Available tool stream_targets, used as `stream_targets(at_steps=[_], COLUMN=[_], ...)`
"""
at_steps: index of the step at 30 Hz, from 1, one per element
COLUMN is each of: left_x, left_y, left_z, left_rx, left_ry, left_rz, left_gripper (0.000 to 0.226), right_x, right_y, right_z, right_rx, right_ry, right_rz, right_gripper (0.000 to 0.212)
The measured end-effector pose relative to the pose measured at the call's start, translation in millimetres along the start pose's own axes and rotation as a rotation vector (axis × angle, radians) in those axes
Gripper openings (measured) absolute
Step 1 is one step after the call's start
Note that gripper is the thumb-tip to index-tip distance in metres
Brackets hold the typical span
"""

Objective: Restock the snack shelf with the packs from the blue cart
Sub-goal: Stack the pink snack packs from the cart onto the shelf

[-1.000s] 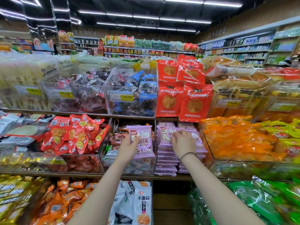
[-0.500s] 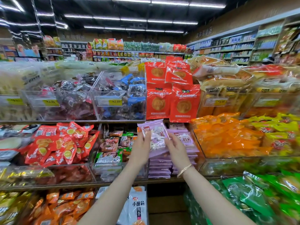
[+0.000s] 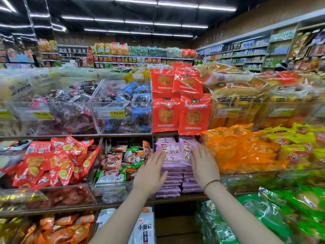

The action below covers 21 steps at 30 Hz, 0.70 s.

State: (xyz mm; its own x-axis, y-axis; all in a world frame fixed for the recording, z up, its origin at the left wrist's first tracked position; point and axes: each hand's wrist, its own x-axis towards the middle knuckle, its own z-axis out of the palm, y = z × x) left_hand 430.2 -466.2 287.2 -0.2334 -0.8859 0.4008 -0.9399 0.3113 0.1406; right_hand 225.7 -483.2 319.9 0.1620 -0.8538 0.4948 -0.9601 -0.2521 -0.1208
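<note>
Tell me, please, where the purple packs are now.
In the head view, the purple packs lie stacked at the centre of the middle shelf, below the red packs and left of the orange packs.

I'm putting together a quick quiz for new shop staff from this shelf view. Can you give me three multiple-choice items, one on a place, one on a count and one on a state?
1. Where do the purple packs lie?
A. on the middle shelf, under the red bread packs
B. on the top shelf
C. in a clear bin with a price tag

2. How many stacks of them stand side by side?
A. one
B. two
C. four

3. How are the hands?
A. both grip a pack
B. both open, fingers straight
C. only the left grips a pack

Answers:
1 A, since the red bread packs stand just above them.
2 B, since a left and a right stack show.
3 B, since the left hand and right hand hold nothing.
</note>
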Motion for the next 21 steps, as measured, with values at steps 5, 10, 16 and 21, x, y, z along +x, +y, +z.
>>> stream_targets(at_steps=[5,10,16,21], left_x=[0.0,-0.6,3.5,20.8], left_y=[0.2,-0.9,9.7,33.0], left_z=[1.4,4.6,-4.6,-7.1], left_rx=[0.009,-0.029,0.135,0.356], left_ry=[-0.001,-0.001,0.011,-0.052], left_rz=[0.012,-0.04,-0.044,0.167], left_gripper=[0.07,0.073,0.091,0.103], right_x=[-2.4,1.6,5.1,5.5], right_y=[-0.4,18.1,21.9,22.6], right_z=[9.5,8.0,4.7,10.0], right_rx=[-0.05,-0.137,-0.129,-0.285], right_ry=[-0.124,-0.159,-0.248,-0.249], right_rz=[-0.175,-0.192,-0.241,-0.277], right_gripper=[0.057,0.051,0.083,0.107])
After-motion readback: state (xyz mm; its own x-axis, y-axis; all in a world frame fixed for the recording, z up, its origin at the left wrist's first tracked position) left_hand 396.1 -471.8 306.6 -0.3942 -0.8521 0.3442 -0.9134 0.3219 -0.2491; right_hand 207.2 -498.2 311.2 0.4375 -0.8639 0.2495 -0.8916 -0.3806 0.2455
